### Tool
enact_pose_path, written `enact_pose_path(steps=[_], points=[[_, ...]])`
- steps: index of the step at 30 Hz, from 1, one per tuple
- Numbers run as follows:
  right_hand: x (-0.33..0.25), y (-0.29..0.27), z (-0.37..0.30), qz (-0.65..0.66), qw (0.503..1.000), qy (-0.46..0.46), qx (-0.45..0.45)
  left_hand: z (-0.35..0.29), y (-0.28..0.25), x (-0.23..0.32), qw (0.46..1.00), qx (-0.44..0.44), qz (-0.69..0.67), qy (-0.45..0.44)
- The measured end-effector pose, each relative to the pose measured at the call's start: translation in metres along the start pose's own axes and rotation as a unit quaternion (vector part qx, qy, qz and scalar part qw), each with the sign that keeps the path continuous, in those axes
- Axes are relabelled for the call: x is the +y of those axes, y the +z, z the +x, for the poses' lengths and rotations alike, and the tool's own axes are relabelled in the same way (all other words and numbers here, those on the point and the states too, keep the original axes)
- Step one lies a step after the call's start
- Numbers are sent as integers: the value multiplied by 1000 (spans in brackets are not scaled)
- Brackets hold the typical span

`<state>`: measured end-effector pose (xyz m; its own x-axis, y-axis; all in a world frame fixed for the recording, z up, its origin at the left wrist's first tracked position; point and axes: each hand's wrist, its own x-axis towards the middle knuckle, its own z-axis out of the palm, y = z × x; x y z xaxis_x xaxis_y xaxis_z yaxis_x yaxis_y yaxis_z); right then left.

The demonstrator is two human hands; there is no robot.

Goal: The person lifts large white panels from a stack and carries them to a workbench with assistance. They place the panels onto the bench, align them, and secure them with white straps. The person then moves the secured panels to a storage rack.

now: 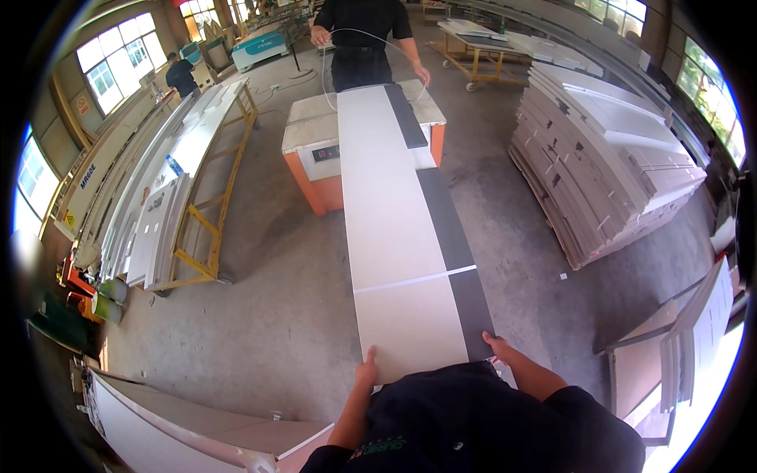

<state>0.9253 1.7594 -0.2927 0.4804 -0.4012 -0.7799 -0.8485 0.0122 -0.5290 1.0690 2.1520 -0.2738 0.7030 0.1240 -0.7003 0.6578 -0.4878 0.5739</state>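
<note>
A long white panel stretches away from me, with dark grey panels showing along its right side. Across both runs a white strap, nearer my end. My left hand grips the white panel's near left edge, thumb on top and fingers hidden below. At the near right corner my right hand is closed on the grey panel's edge. The panels' far end rests on a strapping machine with orange legs. Behind it a co-worker in dark clothes holds a thin white strap loop.
Left stands a yellow-framed table carrying long panels and a bottle. A tall stack of boards rises on the right. Boards lean at the lower right, and more panels lie at lower left. Another person is far left.
</note>
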Motion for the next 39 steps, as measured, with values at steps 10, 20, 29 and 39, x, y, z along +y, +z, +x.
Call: enact_pose_path(steps=[10, 20, 29, 39], points=[[0, 2, -1, -15, 1000, -5, 13, 19, 7, -16, 1000, 16, 6, 4], [23, 9, -9, 10, 1000, -10, 11, -11, -4, -17, 1000, 22, 17, -10], [34, 11, -15, 36, 999, -2, 11, -27, -9, -17, 999, 24, 32, -13], [-13, 13, -17, 33, 998, 23, 47, 0, -5, -1, 996, 35, 82, 23]])
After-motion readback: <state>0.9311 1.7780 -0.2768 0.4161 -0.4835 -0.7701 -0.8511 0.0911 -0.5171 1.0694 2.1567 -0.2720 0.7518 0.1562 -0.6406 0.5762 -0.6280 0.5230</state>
